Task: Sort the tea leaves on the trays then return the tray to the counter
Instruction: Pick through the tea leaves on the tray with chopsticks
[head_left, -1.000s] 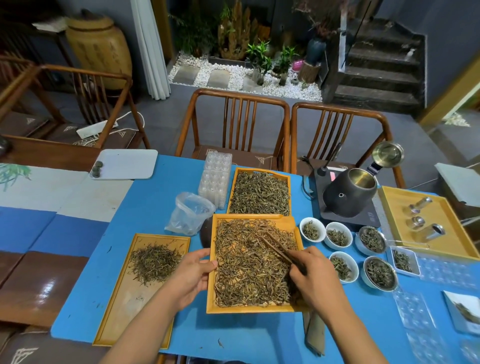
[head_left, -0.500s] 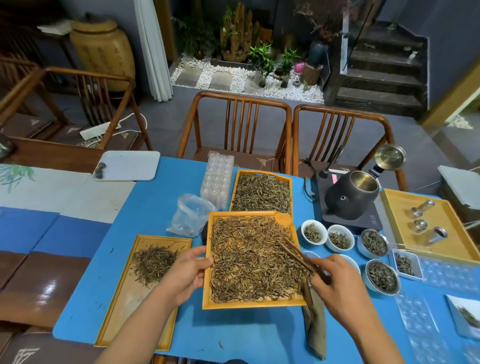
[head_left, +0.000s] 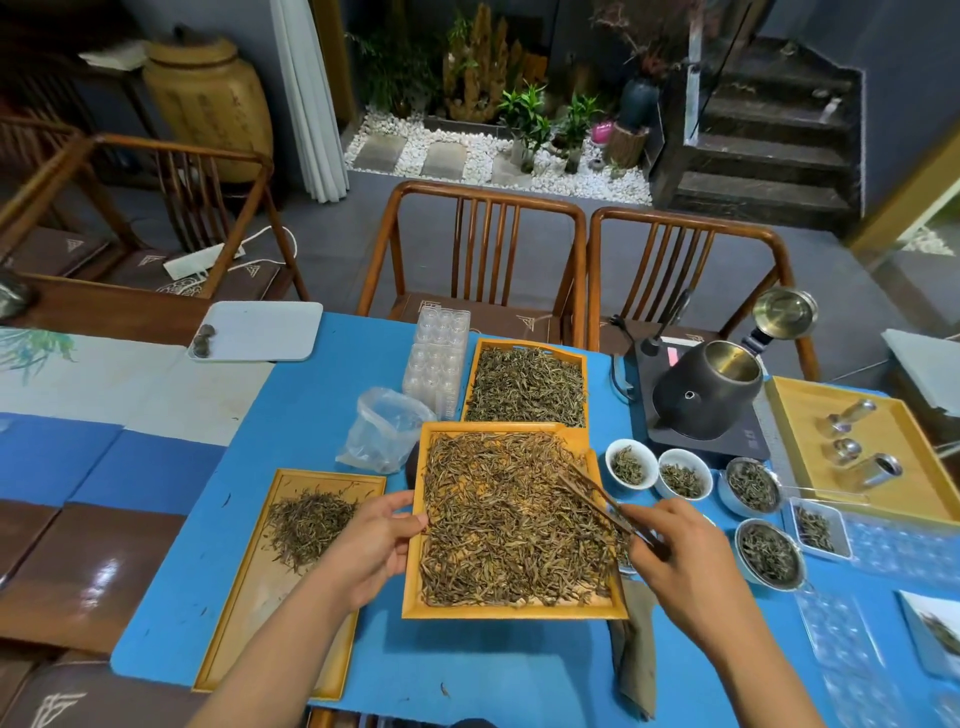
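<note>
Middle tray (head_left: 511, 612) shifted; three trays, two hands.

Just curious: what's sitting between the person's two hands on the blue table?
In the head view, an orange tray of tea leaves lies between the left hand and right hand.

Black kettle (head_left: 706, 392) stands lid-open on its base, white cups (head_left: 631, 464) of leaf beside it, clear plastic bag (head_left: 384, 428) near stacked clear moulds (head_left: 439, 358).
</note>
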